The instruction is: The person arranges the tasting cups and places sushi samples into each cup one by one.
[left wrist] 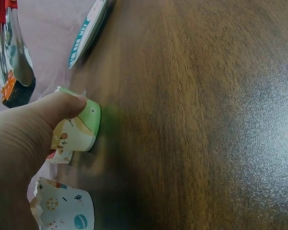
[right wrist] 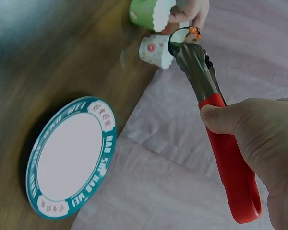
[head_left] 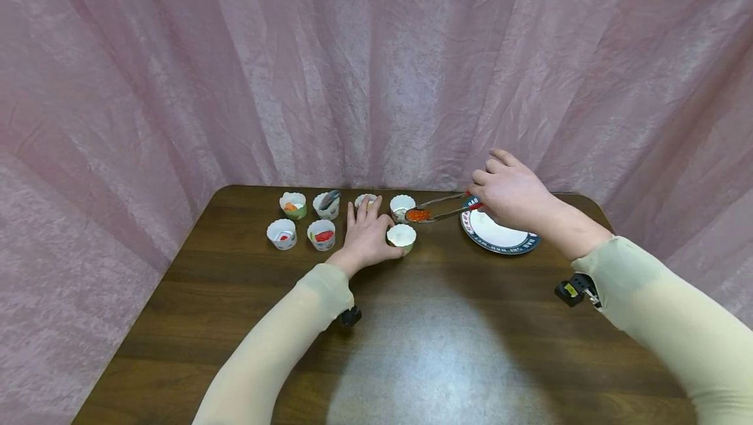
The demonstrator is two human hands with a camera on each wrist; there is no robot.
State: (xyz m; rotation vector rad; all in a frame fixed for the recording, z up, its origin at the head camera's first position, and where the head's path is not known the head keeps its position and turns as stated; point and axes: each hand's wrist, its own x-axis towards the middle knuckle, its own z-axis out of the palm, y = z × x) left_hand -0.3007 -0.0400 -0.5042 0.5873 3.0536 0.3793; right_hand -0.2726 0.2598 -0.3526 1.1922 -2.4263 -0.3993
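Observation:
My left hand (head_left: pixel 366 237) pinches a green-patterned paper cup (head_left: pixel 402 238) between thumb and index finger, while its other fingers spread toward the back row. In the left wrist view the thumb lies along the side of this cup (left wrist: pixel 81 132). Red-handled metal tongs (right wrist: pixel 230 158) are in my right hand (head_left: pixel 513 191). Between the tong tips is a roe sushi piece (head_left: pixel 418 215), orange on top with a dark wrap. It hangs above and just behind the held cup, overlapping the white paper cup (head_left: pixel 402 203) at the back in the head view.
A white plate with a blue lettered rim (head_left: pixel 508 248) sits to the right under my right hand. Several paper cups stand to the left, among them one with a red piece (head_left: pixel 323 236) and one with a grey fish-like piece (head_left: pixel 330 200). A pink curtain (head_left: pixel 376 72) hangs behind the table.

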